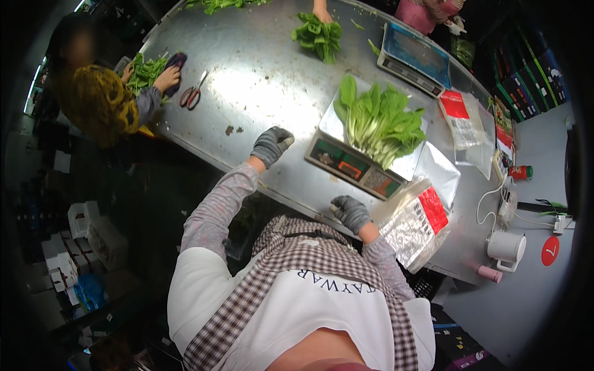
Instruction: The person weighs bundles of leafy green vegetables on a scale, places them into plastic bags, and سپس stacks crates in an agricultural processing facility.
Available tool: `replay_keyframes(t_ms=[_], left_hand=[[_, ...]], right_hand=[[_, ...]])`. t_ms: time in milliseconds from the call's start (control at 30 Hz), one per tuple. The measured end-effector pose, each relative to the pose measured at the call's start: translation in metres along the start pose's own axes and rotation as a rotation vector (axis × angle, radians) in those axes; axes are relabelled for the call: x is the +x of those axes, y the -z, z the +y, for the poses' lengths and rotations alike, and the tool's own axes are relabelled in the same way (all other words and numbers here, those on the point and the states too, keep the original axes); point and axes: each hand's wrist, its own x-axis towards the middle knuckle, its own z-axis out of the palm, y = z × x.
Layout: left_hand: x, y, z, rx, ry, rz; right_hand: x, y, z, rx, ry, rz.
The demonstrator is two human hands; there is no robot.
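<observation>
My left hand (272, 146), in a grey knitted glove, is over the near side of the metal table (247, 117), its fingers curled in with nothing seen in them. My right hand (351, 213), gloved alike, is at the table's front edge, just below the scale; its fingers are also curled, and no object shows in them. A bunch of leafy greens (383, 123) with pale stems lies on the tray of a digital scale (352, 166). Neither hand touches the greens. A silvery plastic bag (408, 229) with a red panel lies right of my right hand.
Red-handled scissors (190, 97) lie at the left. A co-worker's hands (167, 79) hold greens (147, 69) and a dark cloth; another person's hand (321, 13) grips a leafy bunch (318, 38). A second scale (414, 59), plastic bags (464, 120) and a white kettle (506, 247) are at the right.
</observation>
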Motion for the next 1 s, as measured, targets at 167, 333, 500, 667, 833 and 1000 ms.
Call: replay_keyframes(t_ms=[167,333,500,667,833,1000], left_hand=[[0.115,0.019,-0.006,-0.018,-0.183,0.302],[0.237,0.047,0.012,0.288,-0.207,0.413],[0.332,0.059,0.026,0.356,-0.137,0.461],[0.411,0.043,0.016,0.390,-0.124,0.342],[0.437,0.017,0.007,0.501,-0.266,0.346],[0.449,0.013,-0.033,0.248,-0.014,0.171]], right_hand=[[0.007,0.012,-0.019,0.045,-0.083,0.060],[0.007,0.022,-0.022,0.152,-0.215,0.193],[0.011,0.019,-0.017,0.213,-0.256,0.374],[0.022,0.016,-0.019,0.278,-0.378,0.390],[0.033,0.011,-0.020,0.256,-0.436,0.366],[0.036,0.010,-0.021,0.160,-0.408,0.366]])
